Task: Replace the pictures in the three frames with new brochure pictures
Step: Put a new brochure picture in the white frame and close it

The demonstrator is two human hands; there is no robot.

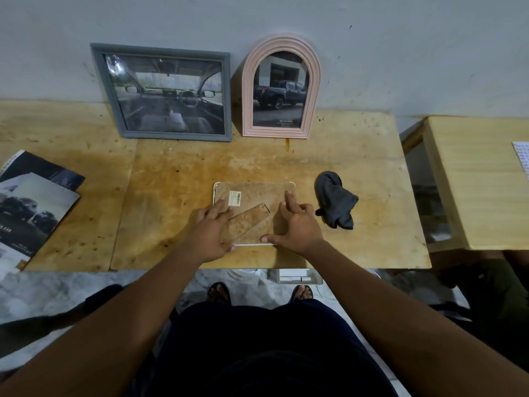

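A small white-edged frame (257,193) lies face down on the wooden table (177,179), its brown backing with a barcode sticker and a stand flap upward. My left hand (210,230) rests on its left side with fingers spread near the flap. At the frame's right edge, my right hand (296,224) presses down, thumb at the near edge. A grey rectangular frame (169,91) showing a car interior and a pink arched frame (282,87) showing a dark pickup lean against the wall. Brochures (31,207) lie at the table's left edge.
A crumpled dark grey cloth (336,200) lies just right of the small frame. A second wooden table (481,179) stands to the right with a gap between. Below the table edge are my sandalled feet and a small box on the floor.
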